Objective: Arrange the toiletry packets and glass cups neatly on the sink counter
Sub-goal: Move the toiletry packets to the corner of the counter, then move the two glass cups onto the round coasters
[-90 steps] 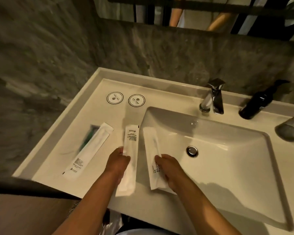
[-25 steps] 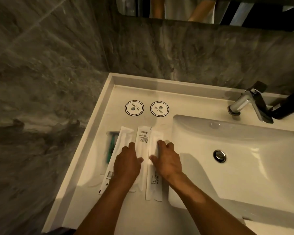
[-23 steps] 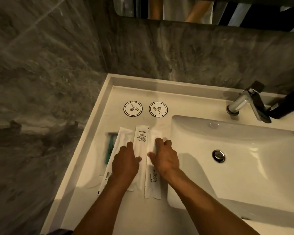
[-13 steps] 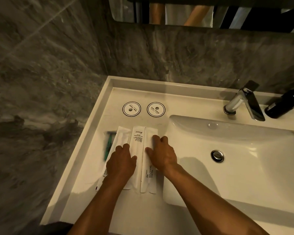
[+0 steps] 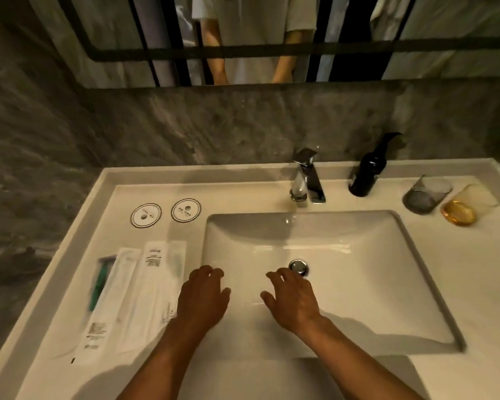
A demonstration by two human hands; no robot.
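Three toiletry packets [image 5: 133,295] lay side by side on the bench [image 5: 70,327], left of the basin, edges touching: likely squared off. Left hand [image 5: 204,298] and right hand [image 5: 293,301] hovered empty, fingers spread. Two glass cups [image 5: 426,196] stood far right, probably next.

Both bare forearms reach forward from the lower edge of the view, angled slightly toward each other. The bare left hand [image 5: 202,298] is palm down with fingers loosely curled (holding nothing), and the bare right hand [image 5: 293,301] mirrors it, palm down, fingers relaxed and slightly spread, well apart from the left
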